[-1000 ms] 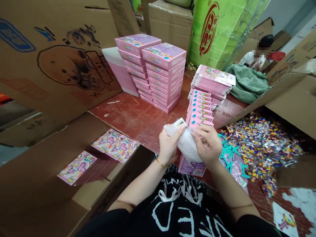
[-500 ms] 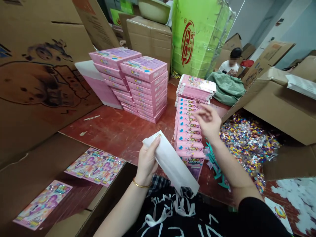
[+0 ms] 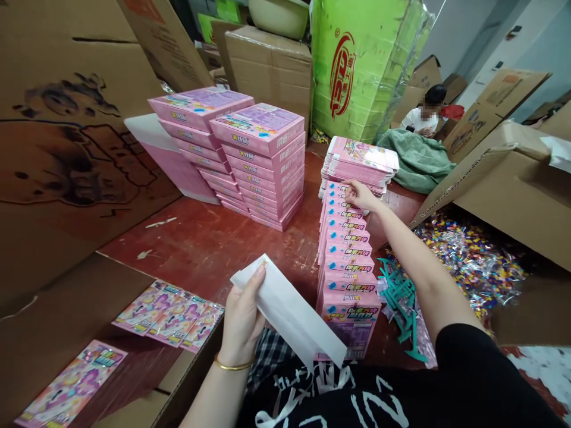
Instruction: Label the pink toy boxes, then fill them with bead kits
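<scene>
My left hand [image 3: 244, 318] is closed on a long white strip of paper [image 3: 294, 312]. Its thumb lies on the upper end, beside a small brownish mark. The strip slants down to the right, in front of my chest. At the far end of a row of pink boxes [image 3: 350, 264], my right hand [image 3: 358, 196] reaches down with its fingers curled together against the box tops. Whether those fingertips hold something small is hidden. Just behind that hand lies a stack of flat pink-and-white printed cartons [image 3: 359, 156].
Pink boxes [image 3: 267, 172] stand in two piles left of centre. An open carton at lower left holds printed packs [image 3: 74, 383]. Teal plastic pieces [image 3: 401, 306] and small colourful bags [image 3: 473, 261] lie to the right. Beyond a green cloth [image 3: 414, 160] sits another person [image 3: 422, 119].
My right hand has moved from above the row down onto its far end. My left hand and the paper strip have shifted left and slightly lower in view.
</scene>
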The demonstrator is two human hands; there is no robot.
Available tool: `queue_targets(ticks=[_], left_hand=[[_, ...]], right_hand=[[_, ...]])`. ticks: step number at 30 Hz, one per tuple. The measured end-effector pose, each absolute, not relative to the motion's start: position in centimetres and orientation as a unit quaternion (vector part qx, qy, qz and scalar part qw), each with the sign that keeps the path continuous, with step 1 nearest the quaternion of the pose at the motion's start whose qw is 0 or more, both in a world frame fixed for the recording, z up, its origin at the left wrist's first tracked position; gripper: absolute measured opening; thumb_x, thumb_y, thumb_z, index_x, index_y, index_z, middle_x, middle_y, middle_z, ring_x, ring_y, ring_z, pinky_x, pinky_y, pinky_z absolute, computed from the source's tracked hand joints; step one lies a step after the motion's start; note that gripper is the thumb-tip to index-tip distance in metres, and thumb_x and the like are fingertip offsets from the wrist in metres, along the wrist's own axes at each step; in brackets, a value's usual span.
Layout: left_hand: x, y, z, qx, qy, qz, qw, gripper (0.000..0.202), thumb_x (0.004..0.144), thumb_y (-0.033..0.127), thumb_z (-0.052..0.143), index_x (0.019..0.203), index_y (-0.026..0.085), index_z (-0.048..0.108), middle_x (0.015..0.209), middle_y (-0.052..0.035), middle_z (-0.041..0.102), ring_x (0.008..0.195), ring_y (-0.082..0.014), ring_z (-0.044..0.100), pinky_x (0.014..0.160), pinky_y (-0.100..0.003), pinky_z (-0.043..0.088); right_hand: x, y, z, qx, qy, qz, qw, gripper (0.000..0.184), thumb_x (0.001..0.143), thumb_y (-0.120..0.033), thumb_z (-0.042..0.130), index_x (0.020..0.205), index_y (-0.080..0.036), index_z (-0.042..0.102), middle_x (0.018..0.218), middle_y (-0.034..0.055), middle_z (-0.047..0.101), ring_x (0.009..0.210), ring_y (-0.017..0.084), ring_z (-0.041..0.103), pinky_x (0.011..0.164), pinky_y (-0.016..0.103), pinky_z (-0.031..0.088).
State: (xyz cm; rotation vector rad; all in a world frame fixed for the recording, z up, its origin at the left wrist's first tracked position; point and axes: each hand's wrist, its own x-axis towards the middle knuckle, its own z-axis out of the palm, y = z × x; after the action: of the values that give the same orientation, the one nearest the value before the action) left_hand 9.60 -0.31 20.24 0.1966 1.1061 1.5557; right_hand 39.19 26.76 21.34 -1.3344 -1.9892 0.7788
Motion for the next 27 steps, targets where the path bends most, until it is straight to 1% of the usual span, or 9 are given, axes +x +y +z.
queue_targets(ticks=[3,6,8,10,12,15,22,25,27], left_hand=[[9.7,0.0,20.2,0.08,0.47,0.66,0.58,0.047,0.05,0.033,0.095,0.087,0.013,0.074,0.073,-0.0002,0.075,0.057,-0.0119,0.068,0.055,-0.017,0.055],[9.8,0.2,20.3,0.078,0.475,0.655,0.582,0.048,0.049,0.034,0.096,0.086,0.013,0.074,0.071,-0.0005,0.074,0.056,-0.0126,0.067,0.053,-0.018,0.055],[9.8,0.3,20.3,0.075,0.476,0.653,0.585,0.048,0.048,0.034,0.096,0.084,0.013,0.073,0.071,-0.0009,0.074,0.055,-0.0128,0.067,0.052,-0.018,0.055],[9.7,0.4,20.4,0.073,0.477,0.651,0.587,0.047,0.048,0.034,0.096,0.083,0.013,0.073,0.071,-0.0011,0.074,0.054,-0.0127,0.066,0.051,-0.018,0.055],[9.8,0.4,20.4,0.072,0.479,0.647,0.589,0.047,0.048,0.034,0.096,0.083,0.013,0.073,0.068,-0.0009,0.073,0.053,-0.0125,0.066,0.05,-0.018,0.055],[9.8,0.6,20.5,0.069,0.482,0.645,0.589,0.048,0.047,0.033,0.096,0.084,0.013,0.073,0.067,-0.0003,0.072,0.052,-0.0126,0.065,0.049,-0.019,0.054],[9.9,0.9,20.3,0.066,0.478,0.641,0.597,0.051,0.044,0.034,0.097,0.084,0.012,0.074,0.066,-0.0004,0.072,0.052,-0.0128,0.065,0.047,-0.018,0.052],[10.0,0.8,20.2,0.063,0.476,0.639,0.6,0.05,0.044,0.034,0.097,0.083,0.013,0.074,0.067,-0.0002,0.072,0.052,-0.0123,0.065,0.048,-0.018,0.053],[10.1,0.7,20.2,0.062,0.474,0.638,0.604,0.05,0.043,0.034,0.097,0.082,0.013,0.074,0.065,0.0002,0.072,0.051,-0.0117,0.064,0.048,-0.018,0.052]], right_hand=[[39.1,27.1,20.7,-0.522,-0.752,0.279,0.289,0.061,0.067,-0.006,0.063,0.128,-0.009,0.053,0.078,-0.0032,0.058,0.065,0.011,0.053,0.067,0.025,0.05],[39.3,27.4,20.5,-0.542,-0.75,0.244,0.29,0.064,0.065,-0.007,0.069,0.127,-0.01,0.055,0.101,0.0055,0.062,0.074,0.012,0.056,0.077,0.027,0.051],[39.6,27.7,20.7,-0.559,-0.743,0.219,0.296,0.053,0.069,-0.011,0.069,0.121,-0.009,0.059,0.115,0.012,0.06,0.079,0.013,0.057,0.081,0.028,0.051],[39.8,28.3,21.1,-0.575,-0.737,0.207,0.288,0.03,0.078,-0.015,0.064,0.107,-0.006,0.065,0.109,0.0141,0.064,0.077,0.014,0.058,0.079,0.029,0.05],[40.1,29.0,21.5,-0.589,-0.734,0.209,0.267,0.013,0.083,-0.016,0.059,0.089,-0.008,0.067,0.089,0.0114,0.068,0.07,0.014,0.057,0.076,0.029,0.049],[40.2,30.0,21.7,-0.599,-0.735,0.211,0.238,0.011,0.083,-0.014,0.059,0.077,-0.01,0.066,0.074,0.0076,0.068,0.065,0.014,0.055,0.072,0.028,0.047],[39.8,30.9,20.4,-0.602,-0.743,0.176,0.231,0.007,0.08,-0.015,0.064,0.083,-0.01,0.067,0.082,0.0077,0.069,0.072,0.014,0.055,0.077,0.029,0.047],[39.7,30.8,19.9,-0.605,-0.743,0.156,0.241,0.018,0.073,-0.013,0.07,0.091,-0.01,0.068,0.09,0.0083,0.07,0.076,0.015,0.055,0.08,0.03,0.047],[40.0,30.6,19.8,-0.606,-0.742,0.149,0.245,0.031,0.072,-0.012,0.071,0.102,-0.01,0.067,0.091,0.0077,0.07,0.078,0.016,0.057,0.081,0.03,0.048]])
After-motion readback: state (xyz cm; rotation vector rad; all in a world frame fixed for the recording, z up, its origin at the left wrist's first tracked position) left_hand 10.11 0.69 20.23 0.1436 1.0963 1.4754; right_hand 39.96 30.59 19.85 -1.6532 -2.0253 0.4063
